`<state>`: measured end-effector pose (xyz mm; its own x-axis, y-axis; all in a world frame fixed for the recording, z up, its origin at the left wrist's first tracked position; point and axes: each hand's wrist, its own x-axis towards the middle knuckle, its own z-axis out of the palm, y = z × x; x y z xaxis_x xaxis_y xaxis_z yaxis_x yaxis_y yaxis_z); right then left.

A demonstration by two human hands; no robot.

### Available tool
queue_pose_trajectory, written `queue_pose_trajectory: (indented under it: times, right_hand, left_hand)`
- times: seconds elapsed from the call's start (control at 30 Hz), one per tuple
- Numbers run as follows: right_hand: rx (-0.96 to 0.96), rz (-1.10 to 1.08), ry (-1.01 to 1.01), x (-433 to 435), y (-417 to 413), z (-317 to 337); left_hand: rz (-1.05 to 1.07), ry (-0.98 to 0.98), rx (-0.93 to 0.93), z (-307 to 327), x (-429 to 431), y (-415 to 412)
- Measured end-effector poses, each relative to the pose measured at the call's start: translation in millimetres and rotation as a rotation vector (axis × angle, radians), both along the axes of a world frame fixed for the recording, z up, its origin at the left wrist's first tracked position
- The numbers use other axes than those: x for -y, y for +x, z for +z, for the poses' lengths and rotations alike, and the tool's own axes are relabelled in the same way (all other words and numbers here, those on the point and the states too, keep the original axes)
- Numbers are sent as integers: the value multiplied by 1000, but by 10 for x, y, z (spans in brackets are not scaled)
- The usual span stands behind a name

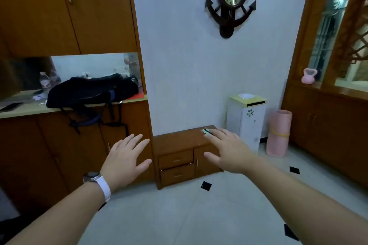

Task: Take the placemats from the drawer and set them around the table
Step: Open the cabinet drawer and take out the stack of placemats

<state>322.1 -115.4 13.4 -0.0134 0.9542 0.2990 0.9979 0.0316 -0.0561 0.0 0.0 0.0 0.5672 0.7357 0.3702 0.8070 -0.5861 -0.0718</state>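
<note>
Two bare forearms (59, 211) were stretched forward over the tiled floor (179, 215). The left hand (123, 162), a watch (93, 178) at its wrist, and the right hand (229, 151) were held in the air, fingers (139, 142) spread, nothing gripped. Beyond them a low cabinet (179, 139) was set against the wall, its two drawers (176, 160) stacked in the left half. A backpack (91, 89) was laid on the counter (23, 110).

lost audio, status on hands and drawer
Left hand and right hand open, empty. Low cabinet drawers not pulled out, placemats not visible. Nothing in the way.
</note>
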Motion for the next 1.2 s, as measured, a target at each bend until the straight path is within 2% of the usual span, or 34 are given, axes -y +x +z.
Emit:
queue_pose_trajectory:
  times: [0.13, 0.43, 0.73, 0.97, 1.2]
  right_hand:
    - [22, 35, -11, -5, 178, -184]
    - [14, 76, -85, -509, 414, -797]
    - [-26, 77, -222, -2011, 644, -1451]
    - [-25, 71, -270, -3231, 758, -1548]
    - [-54, 68, -278, -3960, 1037, -1689]
  left_hand:
    - [-4, 21, -11, -176, 63, 211]
    - [-10, -117, -29, -824, -285, 578]
    - [-28, -260, -59, -1552, -1844, 840]
    - [-54, -344, -47, -1778, -3104, 1088]
    - [-60, -389, -31, -1963, -3811, 1433]
